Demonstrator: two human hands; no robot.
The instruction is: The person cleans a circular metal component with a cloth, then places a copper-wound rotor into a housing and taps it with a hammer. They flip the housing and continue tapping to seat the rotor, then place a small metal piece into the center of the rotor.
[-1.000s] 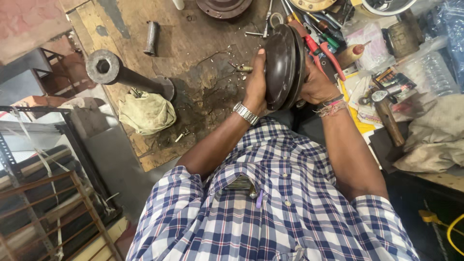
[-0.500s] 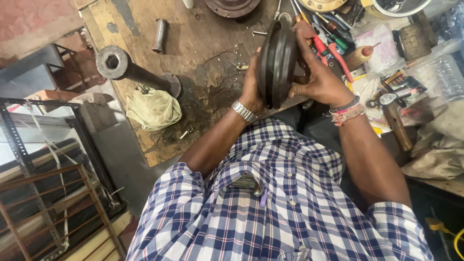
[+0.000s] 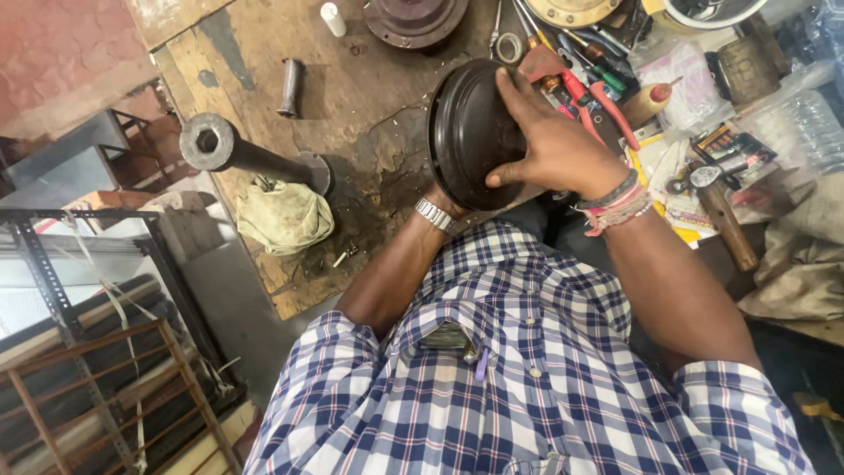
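Black and round, a dished metal cover is held upright above the near edge of the wooden worktop, close in front of the person's checked shirt. The right hand is spread over the cover's domed face, its fingers set apart and pressed flat on the metal, the thumb hooked along the lower rim. The left hand is mostly hidden behind the cover; only the wrist with a metal watch is seen below the rim, so how its fingers lie cannot be told.

Open room is found on the bare stained wood just left of the cover, between it and the worktop's left edge. That stretch is bounded by a heavy steel shaft with a flange lying across the left edge, with a crumpled yellowish rag just beside it at the near left corner. A short grey tube lies farther back, and a round rusty hub sits at the far edge.

Right of the cover the worktop is crowded: red-handled pliers, screwdrivers and packets lie packed together, touching or overlapping, and a wooden-handled hammer rests toward the right edge.
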